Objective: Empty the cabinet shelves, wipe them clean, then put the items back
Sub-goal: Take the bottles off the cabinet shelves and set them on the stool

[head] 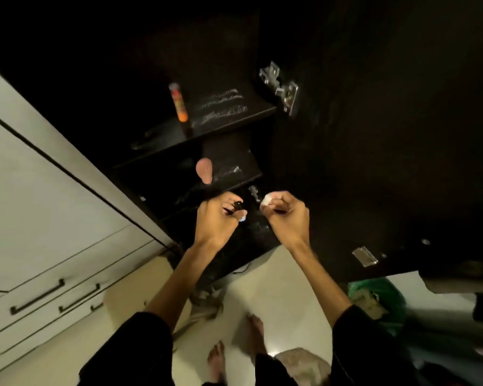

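Both hands busy in front of the dark cabinet, shelves mostly cleared

From the head cam: our left hand (216, 218) is curled round a small dark item (236, 207), probably just lifted out or going back, can't tell what it is. Our right hand (286, 215) pinches a little white wad (265, 201), likely for wiping. The shelves (229, 107) sit above the hands at frame centre, streaked with white; an orange tube (180, 107) stands there, a pink thing (204, 170) one shelf lower.

Dim lighting is leaving the dark cabinet (374, 135) interior nearly black. Light is reflecting off the pale floor (276, 288) and metal hinge (280, 87). Wide-angle distortion is bending edge lines; the lower corners are blurring.
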